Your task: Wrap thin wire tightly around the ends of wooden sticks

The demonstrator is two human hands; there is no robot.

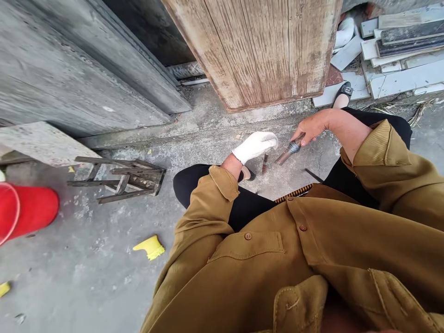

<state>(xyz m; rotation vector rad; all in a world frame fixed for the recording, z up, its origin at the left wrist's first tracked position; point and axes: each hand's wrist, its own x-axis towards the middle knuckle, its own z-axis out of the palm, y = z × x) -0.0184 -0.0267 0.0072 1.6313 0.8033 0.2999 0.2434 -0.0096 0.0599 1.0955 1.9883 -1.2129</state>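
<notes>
My right hand (310,127), bare, is closed around a brown bar (284,157) with grey-blue wire wound around its middle. The bar slants down to the left; its exact kind does not show. To its left, my left hand (255,145) wears a white glove. Its fingers are curled down and together, and their tips are hidden. Just beneath them is a short rusty rod (265,163); I cannot make out whether the fingers touch it. Both hands are low over the concrete floor (294,178), between my knees.
A weathered wooden door panel (256,55) stands in front. Stacked boards (405,51) lie at the far right. On the left are a small wooden stool (121,180) on its side, a red bucket (31,210) and a yellow piece (150,247). A thin dark bar (314,175) lies near my right knee.
</notes>
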